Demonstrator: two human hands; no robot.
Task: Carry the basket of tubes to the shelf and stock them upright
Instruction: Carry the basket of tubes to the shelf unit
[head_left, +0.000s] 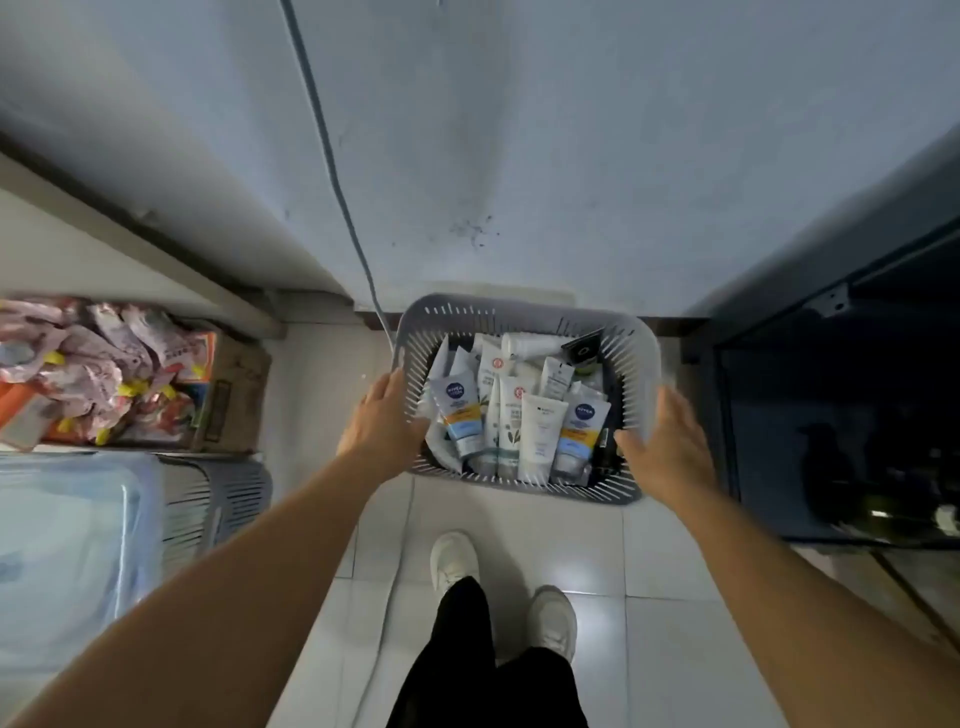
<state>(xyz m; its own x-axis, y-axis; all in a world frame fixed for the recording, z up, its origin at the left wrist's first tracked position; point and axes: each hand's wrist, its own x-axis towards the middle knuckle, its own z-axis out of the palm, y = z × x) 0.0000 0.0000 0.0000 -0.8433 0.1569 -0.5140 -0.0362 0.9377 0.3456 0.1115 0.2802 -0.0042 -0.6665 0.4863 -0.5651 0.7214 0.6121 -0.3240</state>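
Note:
A grey slotted plastic basket (519, 312) stands on the tiled floor at the foot of the wall. It is full of white and blue cosmetic tubes (537, 431), lying and leaning in a heap. My left hand (379, 421) lies against the basket's left wall with its fingers straight along the rim. My right hand (670, 441) is at the right rim, fingers extended and thumb pointing towards the inside. Neither hand is curled round the rim.
A cardboard box of pink packets (104, 374) sits at the left, with a second grey basket (218, 509) and a translucent bin (67, 551) below it. A dark cabinet (841, 415) holding bottles stands at the right. A cable (332, 166) runs down the wall. My white shoes (454, 561) stand behind the basket.

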